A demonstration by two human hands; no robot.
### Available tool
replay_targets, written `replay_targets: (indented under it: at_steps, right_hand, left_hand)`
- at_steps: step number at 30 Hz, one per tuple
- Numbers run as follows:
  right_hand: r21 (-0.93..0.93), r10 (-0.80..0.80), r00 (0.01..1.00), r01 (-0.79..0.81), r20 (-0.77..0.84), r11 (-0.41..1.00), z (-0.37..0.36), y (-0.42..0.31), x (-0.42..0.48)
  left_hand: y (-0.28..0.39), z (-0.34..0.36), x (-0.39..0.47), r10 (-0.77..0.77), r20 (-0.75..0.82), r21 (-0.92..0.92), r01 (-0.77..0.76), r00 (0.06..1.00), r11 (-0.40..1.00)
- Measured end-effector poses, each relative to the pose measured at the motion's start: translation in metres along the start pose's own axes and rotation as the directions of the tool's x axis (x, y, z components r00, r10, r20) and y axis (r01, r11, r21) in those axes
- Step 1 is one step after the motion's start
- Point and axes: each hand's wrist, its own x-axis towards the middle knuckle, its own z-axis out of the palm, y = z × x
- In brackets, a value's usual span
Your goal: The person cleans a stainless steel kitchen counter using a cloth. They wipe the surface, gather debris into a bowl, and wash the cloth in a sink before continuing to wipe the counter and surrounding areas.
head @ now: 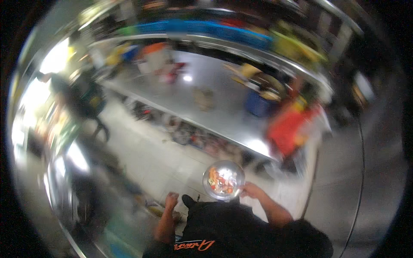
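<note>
A round metal bowl (225, 180) hangs in front of my body, held at its right rim by my right hand (251, 191). Pieces of chopped food (218, 183), orange, red and pale, lie in the bowl. Off to the left, my left hand (171, 199) is held low with its fingers curled in; blur hides whether anything is in it.
A long steel table (222, 119) stands ahead, with a blue container (258, 104), a red bag or cloth (287, 130) and an orange-lidded tub (155, 58) on it. A shelf with a blue tray (206, 30) is above. Another person (82, 96) is at the left.
</note>
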Motion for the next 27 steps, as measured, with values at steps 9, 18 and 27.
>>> replay_targets:
  at_steps: [9,18,27]
  right_hand:
    - [0.676,0.492,0.656,0.038,-0.572,0.736,-0.128,0.212,-0.214]
    - [-0.345,-0.324,0.119,-0.314,-0.939,0.884,-0.290,0.159,-0.171]
    - [-0.430,-0.318,0.290,-0.602,-0.903,0.673,-0.362,0.086,-0.122]
  left_hand:
    - [0.043,0.089,-0.046,-0.477,0.235,-0.044,0.499,0.847,0.865]
    - [0.154,0.071,-0.019,-0.420,0.031,0.049,0.418,0.907,0.907]
    - [0.084,0.080,-0.086,-0.342,0.150,-0.414,0.373,0.928,0.830]
